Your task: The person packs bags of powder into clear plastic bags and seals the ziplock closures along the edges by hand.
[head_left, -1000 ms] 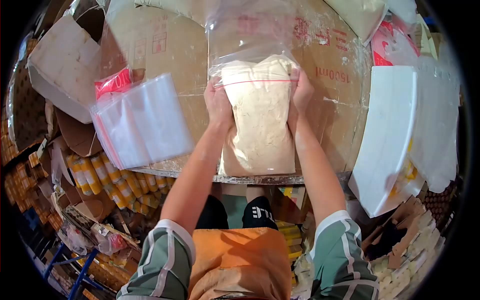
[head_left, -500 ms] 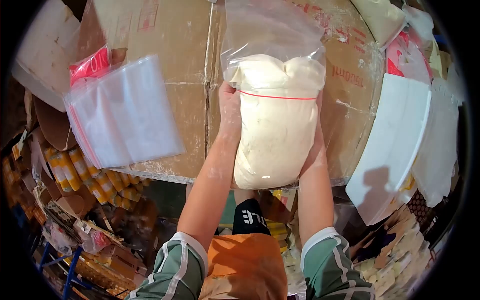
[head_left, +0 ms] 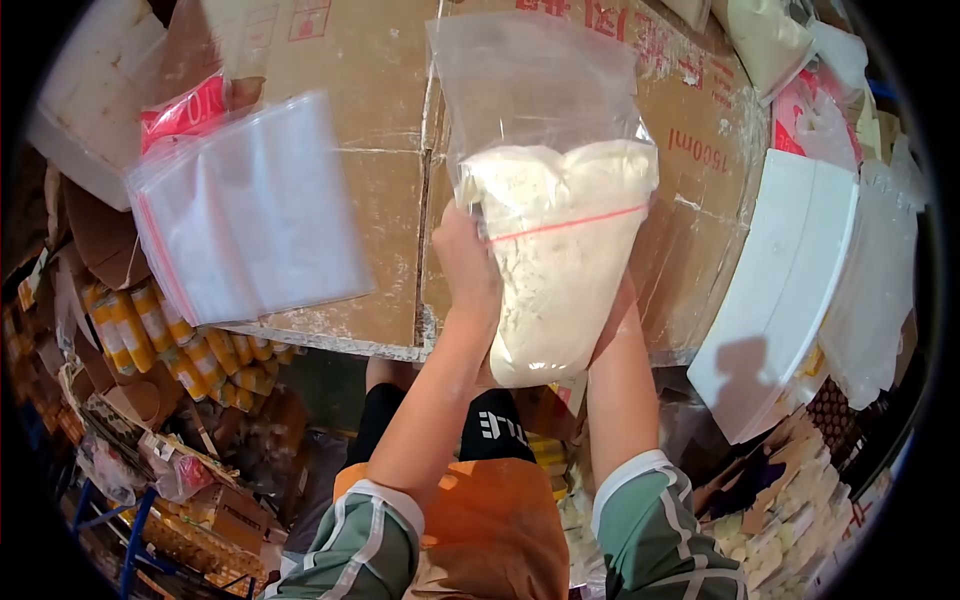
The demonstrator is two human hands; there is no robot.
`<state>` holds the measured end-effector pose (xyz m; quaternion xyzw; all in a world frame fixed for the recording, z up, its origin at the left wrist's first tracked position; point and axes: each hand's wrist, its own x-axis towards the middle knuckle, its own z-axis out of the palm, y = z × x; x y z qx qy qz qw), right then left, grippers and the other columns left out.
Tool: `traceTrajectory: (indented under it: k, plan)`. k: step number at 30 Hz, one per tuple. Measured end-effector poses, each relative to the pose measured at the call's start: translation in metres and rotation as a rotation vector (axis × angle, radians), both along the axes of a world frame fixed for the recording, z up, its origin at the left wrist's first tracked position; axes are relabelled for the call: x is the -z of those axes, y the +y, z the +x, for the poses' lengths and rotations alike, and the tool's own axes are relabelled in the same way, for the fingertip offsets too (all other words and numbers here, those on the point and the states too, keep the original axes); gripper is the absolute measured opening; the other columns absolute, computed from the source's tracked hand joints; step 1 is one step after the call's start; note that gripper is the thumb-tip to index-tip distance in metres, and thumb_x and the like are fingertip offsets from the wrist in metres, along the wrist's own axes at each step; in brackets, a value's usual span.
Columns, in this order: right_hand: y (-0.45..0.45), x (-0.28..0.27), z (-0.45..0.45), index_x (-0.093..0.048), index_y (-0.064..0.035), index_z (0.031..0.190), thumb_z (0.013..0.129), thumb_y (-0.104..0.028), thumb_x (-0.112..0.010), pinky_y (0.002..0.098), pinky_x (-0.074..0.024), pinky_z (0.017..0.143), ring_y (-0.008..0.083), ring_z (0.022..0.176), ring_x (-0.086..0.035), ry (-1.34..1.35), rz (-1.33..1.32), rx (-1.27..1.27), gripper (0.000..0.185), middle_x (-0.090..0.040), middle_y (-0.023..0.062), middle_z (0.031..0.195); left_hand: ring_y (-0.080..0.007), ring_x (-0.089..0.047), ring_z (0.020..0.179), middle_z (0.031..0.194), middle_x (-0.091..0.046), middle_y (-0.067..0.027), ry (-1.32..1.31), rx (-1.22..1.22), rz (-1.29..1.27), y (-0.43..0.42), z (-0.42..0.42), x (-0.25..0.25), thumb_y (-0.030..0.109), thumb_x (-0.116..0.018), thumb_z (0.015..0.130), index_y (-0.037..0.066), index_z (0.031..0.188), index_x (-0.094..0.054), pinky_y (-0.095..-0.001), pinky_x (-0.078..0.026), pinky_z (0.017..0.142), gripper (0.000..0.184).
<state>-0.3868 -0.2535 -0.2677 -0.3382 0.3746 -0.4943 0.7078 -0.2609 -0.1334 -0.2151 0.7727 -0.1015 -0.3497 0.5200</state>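
Observation:
A clear plastic bag of cream-coloured powder is held up before me, with a red line across its middle and loose clear film above the filling. My left hand is closed on the bag's left side. My right hand grips the right side from behind, its fingers mostly hidden by the bag. Beneath lies a worn cardboard sheet with red print. To the left is a stack of flat clear zip bags with red strips, beside a red packet.
A white foam piece lies along the right edge, next to clear plastic. A filled cream bag stands at the back right. Below left are yellow-and-white packets and a blue metal frame.
The bag has tilted, its top moving left and its filling sinking lower, with the lower end narrower. Both hands have shifted slightly downward with it, still holding on.

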Motion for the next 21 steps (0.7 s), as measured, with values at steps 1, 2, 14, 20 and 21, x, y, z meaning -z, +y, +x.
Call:
traceTrajectory:
  k: [1, 2, 14, 20, 21]
  plan:
    - [-0.002, 0.008, 0.001, -0.066, -0.0025, 0.092, 0.084, -0.003, -0.063, 0.0244, -0.0488, 0.063, 0.0107, 0.072, -0.060, -0.023, -0.039, 0.004, 0.009, -0.065, 0.0014, 0.084, -0.0248, -0.063, 0.078, 0.083, -0.063, -0.0172, -0.066, 0.073, -0.036, 0.017, -0.005, 0.003, 0.005, -0.050, 0.088, -0.006, 0.103, -0.059, -0.0364, -0.048, 0.071, 0.021]
    - [-0.003, 0.011, 0.004, -0.066, -0.0025, 0.091, 0.084, -0.003, -0.063, 0.0244, -0.0487, 0.063, 0.0108, 0.071, -0.060, -0.048, -0.072, 0.004, 0.008, -0.065, 0.0015, 0.083, -0.0303, -0.064, 0.082, 0.088, -0.064, -0.0189, -0.134, 0.147, -0.073, 0.030, -0.008, 0.002, 0.000, -0.050, 0.086, -0.005, 0.106, -0.058, -0.0374, -0.048, 0.074, 0.022]
    - [0.039, -0.032, -0.056, -0.065, 0.0042, 0.094, 0.086, -0.004, -0.059, 0.0272, -0.0492, 0.067, 0.0231, 0.077, -0.063, 0.938, -0.451, -0.142, 0.013, -0.065, 0.0100, 0.086, -0.0352, -0.059, 0.093, 0.098, -0.064, -0.0143, -0.736, 0.438, -0.187, 0.071, -0.002, 0.000, 0.002, -0.068, 0.068, 0.001, 0.096, -0.064, -0.0419, -0.049, 0.082, 0.028]
    - [0.080, -0.047, -0.032, -0.067, 0.0005, 0.093, 0.093, -0.017, -0.056, 0.0272, -0.0500, 0.064, 0.0192, 0.074, -0.063, 0.334, 0.364, 0.037, 0.020, -0.065, 0.0099, 0.085, -0.0216, -0.059, 0.089, 0.094, -0.064, -0.0116, 0.004, -0.117, -0.278, 0.048, -0.052, 0.011, 0.012, -0.060, 0.087, -0.002, 0.103, -0.061, -0.0349, -0.047, 0.082, 0.021]
    - [0.081, -0.050, -0.029, -0.067, 0.0004, 0.093, 0.093, -0.017, -0.056, 0.0272, -0.0501, 0.064, 0.0190, 0.074, -0.063, 0.357, 0.343, 0.009, 0.021, -0.065, 0.0099, 0.085, -0.0164, -0.059, 0.089, 0.093, -0.063, -0.0094, 0.302, -0.274, -0.239, 0.039, -0.050, 0.010, 0.015, -0.054, 0.092, -0.002, 0.104, -0.060, -0.0318, -0.047, 0.081, 0.021]
